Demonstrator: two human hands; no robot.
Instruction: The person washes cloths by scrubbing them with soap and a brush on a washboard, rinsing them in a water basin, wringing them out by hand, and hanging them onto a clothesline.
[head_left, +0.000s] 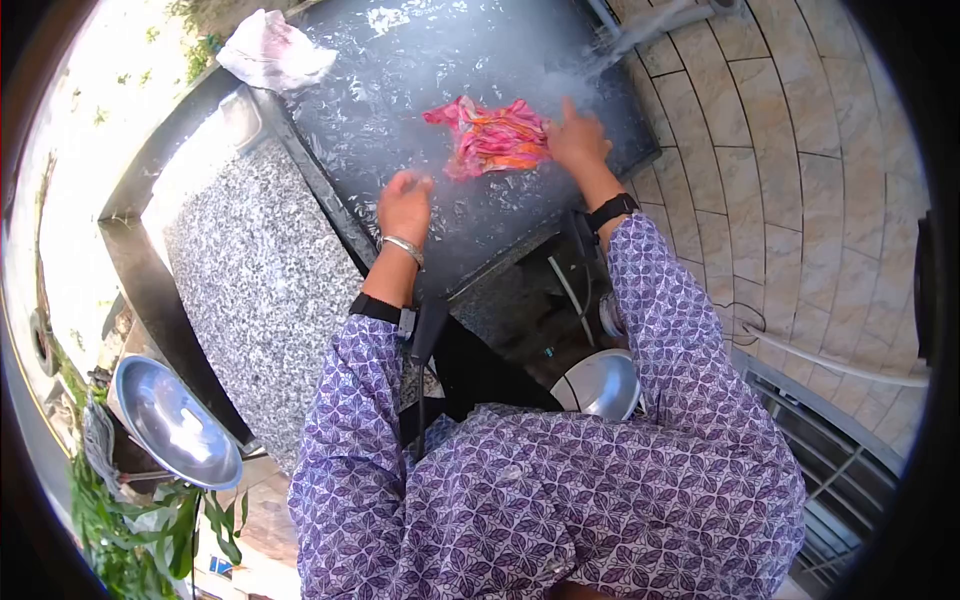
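Observation:
A wet, crumpled pink and orange cloth (500, 137) lies in the water of a dark basin (470, 245). My right hand (578, 140) is at the cloth's right edge, its index finger stretched out and its fingers apart; whether it touches the cloth is hard to tell. To the lower left of the cloth, my left hand (405, 197) hovers over the basin's near left part with its fingers curled loosely and nothing between them. Water pours from a pipe (680, 18) at the basin's top right. A whitish cloth (275, 52) rests on the basin's far left corner.
A speckled granite counter (265, 290) adjoins the basin on the left. One metal bowl (180, 425) stands at the lower left, another (600, 385) below the basin. A tiled wall (770, 170) with a white hose (840, 370) is on the right.

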